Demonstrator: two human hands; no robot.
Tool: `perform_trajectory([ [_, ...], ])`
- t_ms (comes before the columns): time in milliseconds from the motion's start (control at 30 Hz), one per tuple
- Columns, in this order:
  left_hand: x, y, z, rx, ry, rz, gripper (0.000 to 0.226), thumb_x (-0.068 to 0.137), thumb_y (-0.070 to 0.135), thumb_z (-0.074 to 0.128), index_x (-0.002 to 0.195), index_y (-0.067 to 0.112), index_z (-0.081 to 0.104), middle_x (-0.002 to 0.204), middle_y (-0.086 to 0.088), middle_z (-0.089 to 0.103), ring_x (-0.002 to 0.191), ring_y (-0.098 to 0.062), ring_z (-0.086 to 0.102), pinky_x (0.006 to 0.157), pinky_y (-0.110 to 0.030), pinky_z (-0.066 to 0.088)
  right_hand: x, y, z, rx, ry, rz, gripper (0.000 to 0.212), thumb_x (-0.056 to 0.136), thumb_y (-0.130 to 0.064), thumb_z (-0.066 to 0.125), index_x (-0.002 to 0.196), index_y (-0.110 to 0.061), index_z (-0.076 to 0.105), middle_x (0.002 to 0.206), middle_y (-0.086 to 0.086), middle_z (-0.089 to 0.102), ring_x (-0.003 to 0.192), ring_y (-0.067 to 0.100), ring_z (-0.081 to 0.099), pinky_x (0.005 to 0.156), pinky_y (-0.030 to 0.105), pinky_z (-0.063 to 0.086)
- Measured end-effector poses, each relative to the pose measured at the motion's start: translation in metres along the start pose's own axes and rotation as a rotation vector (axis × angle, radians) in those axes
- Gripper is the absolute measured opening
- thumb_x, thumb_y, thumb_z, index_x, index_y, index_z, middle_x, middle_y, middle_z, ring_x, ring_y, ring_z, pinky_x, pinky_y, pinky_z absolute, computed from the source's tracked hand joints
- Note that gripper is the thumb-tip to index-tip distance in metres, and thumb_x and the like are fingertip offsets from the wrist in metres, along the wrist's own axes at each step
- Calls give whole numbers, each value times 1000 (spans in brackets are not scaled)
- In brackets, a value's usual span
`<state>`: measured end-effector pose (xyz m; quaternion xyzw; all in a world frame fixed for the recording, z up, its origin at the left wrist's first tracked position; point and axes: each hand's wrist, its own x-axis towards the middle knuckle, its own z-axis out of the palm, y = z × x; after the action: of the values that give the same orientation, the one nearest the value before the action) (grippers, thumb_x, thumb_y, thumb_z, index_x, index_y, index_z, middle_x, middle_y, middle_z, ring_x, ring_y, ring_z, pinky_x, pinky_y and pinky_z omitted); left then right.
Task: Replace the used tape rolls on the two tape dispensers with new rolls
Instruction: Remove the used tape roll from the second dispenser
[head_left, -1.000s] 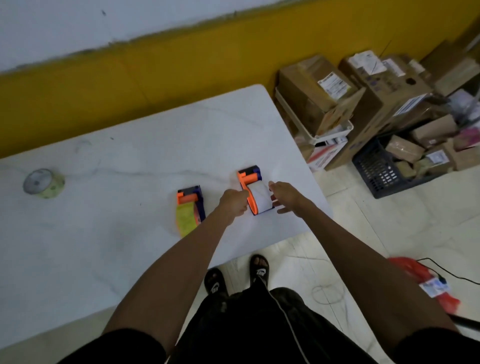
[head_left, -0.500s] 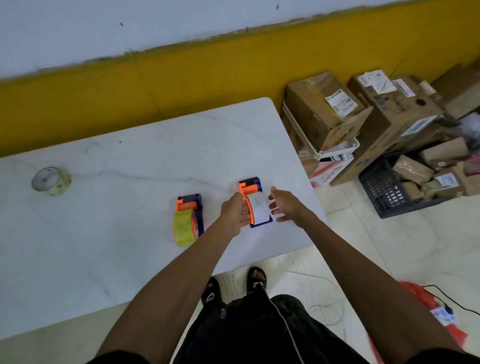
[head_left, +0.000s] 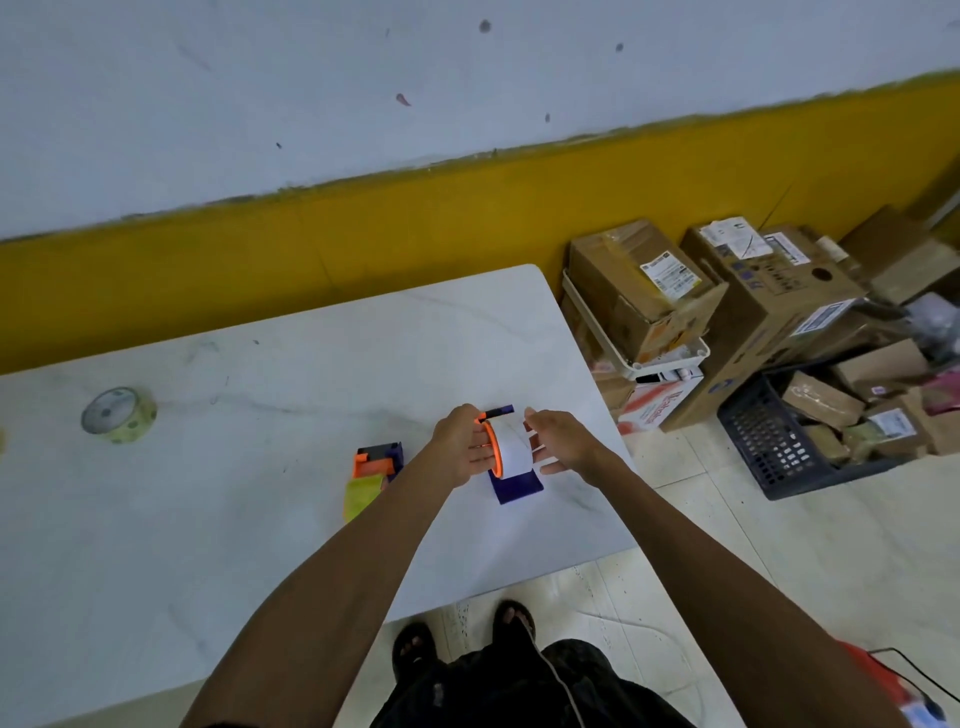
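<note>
Tape dispensers: two on the white table (head_left: 260, 519), both orange and dark blue. The right dispenser (head_left: 511, 467) stands near the table's right edge, carrying a white roll (head_left: 511, 447) on an orange hub. The left dispenser (head_left: 379, 462) sits just to its 9 o'clock, apart from it, with a yellow-green roll (head_left: 361, 496) at its near end.

Loose rolls: one, a yellow-green spare roll (head_left: 119, 414), lying flat far off toward 9 o'clock, well apart from both dispensers.

Hands: two, both at the right dispenser. Left hand (head_left: 465, 447) is pressed against the orange hub side, its fingers (head_left: 480, 452) curled together on the rim. Right hand (head_left: 558, 441) is on the opposite side of the white roll, its fingers (head_left: 543, 454) spread apart; whether they touch the roll, I cannot tell. The dispenser's blue base rests on the table below the hands.

Surroundings: cardboard boxes (head_left: 644, 291) stacked on the floor at 2 o'clock from the table, beside one dark plastic crate (head_left: 779, 452) holding parcels. Yellow-banded wall behind.
</note>
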<state>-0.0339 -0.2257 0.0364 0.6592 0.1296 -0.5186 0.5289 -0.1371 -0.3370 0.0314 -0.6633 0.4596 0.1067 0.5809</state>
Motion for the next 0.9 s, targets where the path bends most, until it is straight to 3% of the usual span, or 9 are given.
perform_trajectory([
  [133, 1, 0, 0, 2, 17, -5, 32, 93, 21, 48, 115, -1, 55, 109, -19, 64, 98, -34, 61, 86, -44, 51, 5, 1, 0, -98, -4, -62, 33, 96, -31, 53, 121, -10, 51, 125, 12, 60, 112, 31, 61, 90, 39, 55],
  [267, 2, -5, 2, 39, 39, 10, 30, 93, 20, 47, 113, 0, 57, 99, -17, 66, 88, -31, 63, 82, -43, 51, 6, 7, 1, -150, 7, -129, 27, 92, -15, 60, 117, -5, 57, 121, 14, 62, 108, 32, 63, 88, 42, 58],
  [500, 4, -24, 2, 52, 75, 20, 36, 90, 15, 46, 120, 1, 60, 115, -19, 68, 96, -33, 66, 86, -42, 55, 10, 20, -17, -99, 29, -101, 12, 94, -12, 54, 104, -10, 60, 98, 8, 62, 80, 18, 63, 68, 32, 59],
  [700, 8, -41, 5, 72, 83, 11, 32, 89, 14, 49, 116, 6, 63, 112, -16, 70, 102, -32, 67, 80, -38, 56, 11, 26, -51, -104, 86, -46, 13, 95, -10, 52, 107, -9, 58, 101, 9, 59, 86, 20, 61, 64, 29, 56],
  [900, 18, -64, 10, 118, 92, -31, 27, 89, 11, 51, 113, 3, 60, 104, -17, 66, 86, -29, 62, 72, -34, 53, 10, 25, -64, -85, 124, -44, 19, 95, -10, 52, 114, -9, 58, 110, 10, 61, 96, 25, 63, 67, 30, 58],
])
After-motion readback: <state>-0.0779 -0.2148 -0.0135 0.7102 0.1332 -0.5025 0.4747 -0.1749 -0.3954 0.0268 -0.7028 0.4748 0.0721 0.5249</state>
